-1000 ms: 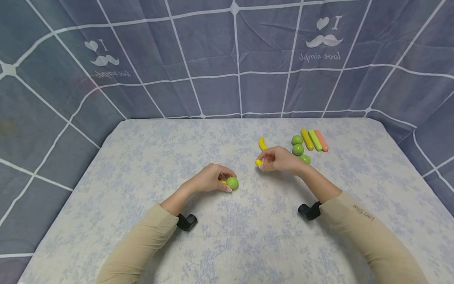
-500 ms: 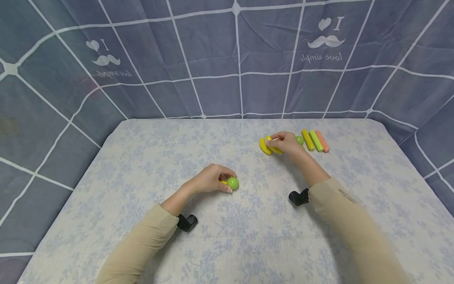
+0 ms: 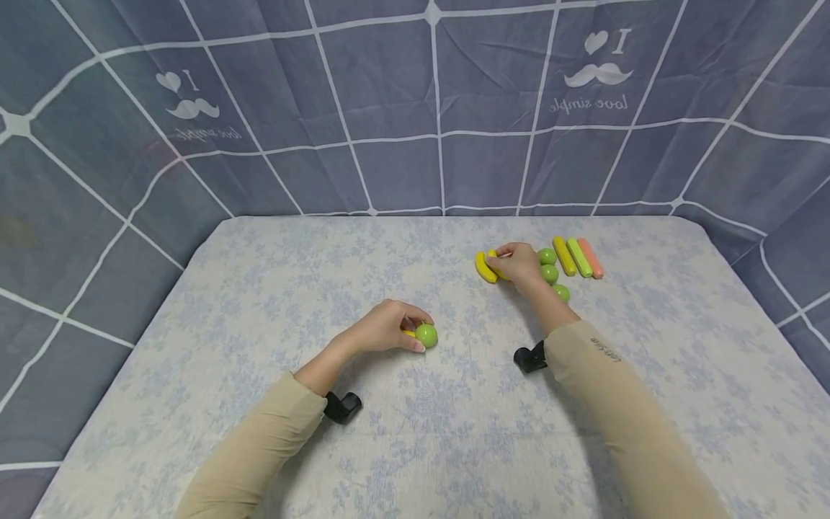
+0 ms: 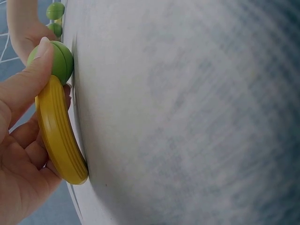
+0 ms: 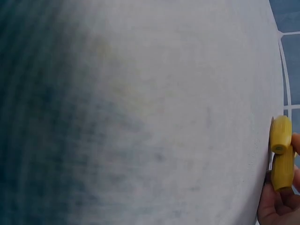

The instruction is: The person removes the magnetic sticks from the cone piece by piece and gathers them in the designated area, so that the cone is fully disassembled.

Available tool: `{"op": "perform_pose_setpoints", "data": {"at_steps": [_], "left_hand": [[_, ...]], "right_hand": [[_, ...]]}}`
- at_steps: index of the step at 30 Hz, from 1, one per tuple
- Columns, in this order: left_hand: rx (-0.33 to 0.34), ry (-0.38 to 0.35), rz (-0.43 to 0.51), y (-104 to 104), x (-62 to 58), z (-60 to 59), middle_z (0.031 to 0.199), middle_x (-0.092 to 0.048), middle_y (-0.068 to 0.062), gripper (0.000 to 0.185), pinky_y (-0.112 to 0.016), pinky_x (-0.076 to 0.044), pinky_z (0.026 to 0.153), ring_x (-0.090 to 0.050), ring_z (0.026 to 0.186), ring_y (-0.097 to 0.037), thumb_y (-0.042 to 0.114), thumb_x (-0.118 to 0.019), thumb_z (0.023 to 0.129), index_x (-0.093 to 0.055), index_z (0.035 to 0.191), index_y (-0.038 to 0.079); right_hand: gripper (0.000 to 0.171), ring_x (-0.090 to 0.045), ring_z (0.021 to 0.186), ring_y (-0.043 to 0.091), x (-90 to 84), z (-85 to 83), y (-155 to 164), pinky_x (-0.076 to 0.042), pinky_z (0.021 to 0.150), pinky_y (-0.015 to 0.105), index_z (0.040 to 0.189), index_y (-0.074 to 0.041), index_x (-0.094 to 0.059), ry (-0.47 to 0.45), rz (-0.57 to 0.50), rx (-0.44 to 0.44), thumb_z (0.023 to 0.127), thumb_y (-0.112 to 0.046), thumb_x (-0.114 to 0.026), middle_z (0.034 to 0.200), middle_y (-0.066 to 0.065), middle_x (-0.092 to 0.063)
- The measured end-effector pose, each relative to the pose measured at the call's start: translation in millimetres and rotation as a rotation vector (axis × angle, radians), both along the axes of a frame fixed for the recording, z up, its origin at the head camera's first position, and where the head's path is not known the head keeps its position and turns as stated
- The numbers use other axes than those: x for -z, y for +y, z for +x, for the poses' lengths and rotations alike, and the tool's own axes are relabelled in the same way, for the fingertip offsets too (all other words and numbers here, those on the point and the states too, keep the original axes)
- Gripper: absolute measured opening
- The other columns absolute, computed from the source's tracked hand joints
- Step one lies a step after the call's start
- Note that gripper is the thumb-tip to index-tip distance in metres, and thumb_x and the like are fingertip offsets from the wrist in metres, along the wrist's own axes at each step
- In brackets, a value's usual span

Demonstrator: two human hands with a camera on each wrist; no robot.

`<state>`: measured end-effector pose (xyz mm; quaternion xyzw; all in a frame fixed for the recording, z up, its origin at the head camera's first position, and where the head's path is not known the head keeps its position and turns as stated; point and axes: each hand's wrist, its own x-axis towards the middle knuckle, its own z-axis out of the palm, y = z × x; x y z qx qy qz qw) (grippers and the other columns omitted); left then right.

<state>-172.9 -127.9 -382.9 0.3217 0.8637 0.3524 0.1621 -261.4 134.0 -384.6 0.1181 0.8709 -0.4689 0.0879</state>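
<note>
My left hand rests on the table at the middle and grips a green ball together with a yellow curved piece. In the left wrist view the thumb presses the green ball and the fingers curl round the yellow curved piece. At the far right my right hand holds a second yellow curved piece down beside a third one. In the right wrist view the two yellow pieces lie side by side at the fingertips.
Right of that hand lie three green balls in a row, then a yellow stick, a green stick and a pink stick. A flower-patterned cloth covers the table. Grey checked curtains close in three sides.
My right hand has carried its yellow curved piece from the table's middle to the far right, beside the other yellow piece. The left hand has not moved.
</note>
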Motion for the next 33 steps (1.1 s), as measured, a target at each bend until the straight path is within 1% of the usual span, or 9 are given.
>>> {"op": "perform_pose_setpoints", "data": {"at_steps": [2, 8, 16, 20, 22, 24, 28, 31, 33], "left_hand": [[0.009, 0.002, 0.004, 0.1, 0.1, -0.4, 0.094, -0.066, -0.003, 0.038, -0.023, -0.049, 0.075, -0.062, 0.083, -0.012, 0.011, -0.078, 0.075, -0.067, 0.111, 0.004], [0.009, 0.006, -0.002, 1.1, -0.3, -0.6, 0.093, -0.066, -0.002, 0.037, -0.023, -0.048, 0.075, -0.062, 0.082, -0.01, 0.01, -0.079, 0.074, -0.067, 0.109, 0.004], [0.03, 0.017, -0.007, 2.9, -0.7, -0.8, 0.092, -0.066, -0.001, 0.037, -0.023, -0.049, 0.076, -0.062, 0.083, -0.01, 0.012, -0.079, 0.074, -0.067, 0.109, 0.004], [0.046, -0.002, 0.007, 3.1, 0.4, -2.0, 0.095, -0.067, -0.002, 0.039, -0.022, -0.049, 0.077, -0.062, 0.085, -0.01, 0.011, -0.079, 0.074, -0.066, 0.11, 0.004], [0.046, -0.017, 0.011, 2.3, -0.3, -2.6, 0.1, -0.067, -0.003, 0.041, -0.022, -0.049, 0.079, -0.063, 0.089, -0.011, 0.011, -0.079, 0.074, -0.066, 0.112, 0.003], [0.048, -0.012, 0.002, 0.3, -2.6, -3.2, 0.105, -0.066, -0.006, 0.044, -0.024, -0.048, 0.083, -0.062, 0.095, -0.014, 0.012, -0.079, 0.074, -0.065, 0.115, 0.002], [0.041, 0.009, -0.019, -8.6, -10.9, -4.0, 0.113, -0.065, -0.009, 0.049, -0.033, -0.045, 0.09, -0.059, 0.103, -0.021, 0.013, -0.08, 0.074, -0.063, 0.119, 0.003], [0.039, 0.024, -0.02, -18.3, -17.3, -5.1, 0.115, -0.064, -0.01, 0.05, -0.04, -0.043, 0.092, -0.059, 0.104, -0.024, 0.012, -0.08, 0.073, -0.063, 0.119, 0.002], [0.04, 0.039, -0.025, -25.1, -19.8, -6.2, 0.115, -0.064, -0.01, 0.05, -0.042, -0.042, 0.091, -0.059, 0.103, -0.025, 0.011, -0.08, 0.072, -0.063, 0.118, 0.002]], "right_hand": [[0.035, -0.049, 0.084, 0.02, 0.0, -0.3, 0.0, -0.042, 0.061, 0.027, 0.116, 0.0, -0.059, -0.003, 0.034, -0.001, 0.09, -0.022, -0.063, 0.11, 0.015, -0.056], [0.035, -0.055, 0.086, 0.023, -0.6, 1.4, -1.0, -0.043, 0.065, 0.026, 0.112, 0.0, -0.064, 0.045, 0.209, -0.054, 0.088, -0.025, -0.065, 0.109, 0.017, -0.061], [0.036, -0.055, 0.091, 0.026, -2.4, 5.4, 0.9, -0.045, 0.07, 0.029, 0.113, 0.001, -0.063, 0.068, 0.248, -0.098, 0.088, -0.024, -0.064, 0.111, 0.018, -0.06], [0.036, -0.054, 0.086, 0.028, -9.2, 10.6, 2.6, -0.044, 0.069, 0.033, 0.115, 0.003, -0.062, 0.151, 0.284, -0.147, 0.087, -0.02, -0.064, 0.104, 0.02, -0.061], [0.035, -0.054, 0.083, 0.029, -13.9, 13.8, 2.8, -0.044, 0.068, 0.035, 0.115, 0.003, -0.062, 0.198, 0.303, -0.175, 0.087, -0.018, -0.063, 0.101, 0.02, -0.061], [0.035, -0.055, 0.081, 0.029, -18.5, 17.4, 2.4, -0.043, 0.067, 0.035, 0.115, 0.001, -0.063, 0.234, 0.322, -0.205, 0.087, -0.019, -0.063, 0.099, 0.019, -0.062], [0.034, -0.056, 0.081, 0.028, -24.1, 25.7, 0.4, -0.043, 0.065, 0.034, 0.114, 0.0, -0.064, 0.284, 0.305, -0.284, 0.086, -0.019, -0.065, 0.097, 0.018, -0.062], [0.033, -0.057, 0.081, 0.027, -26.0, 34.7, -3.6, -0.043, 0.064, 0.031, 0.112, 0.001, -0.065, 0.311, 0.245, -0.357, 0.084, -0.017, -0.066, 0.092, 0.015, -0.062], [0.032, -0.057, 0.08, 0.026, -26.4, 41.9, -8.0, -0.043, 0.064, 0.029, 0.11, 0.002, -0.065, 0.314, 0.183, -0.407, 0.084, -0.015, -0.067, 0.088, 0.014, -0.062]]}}
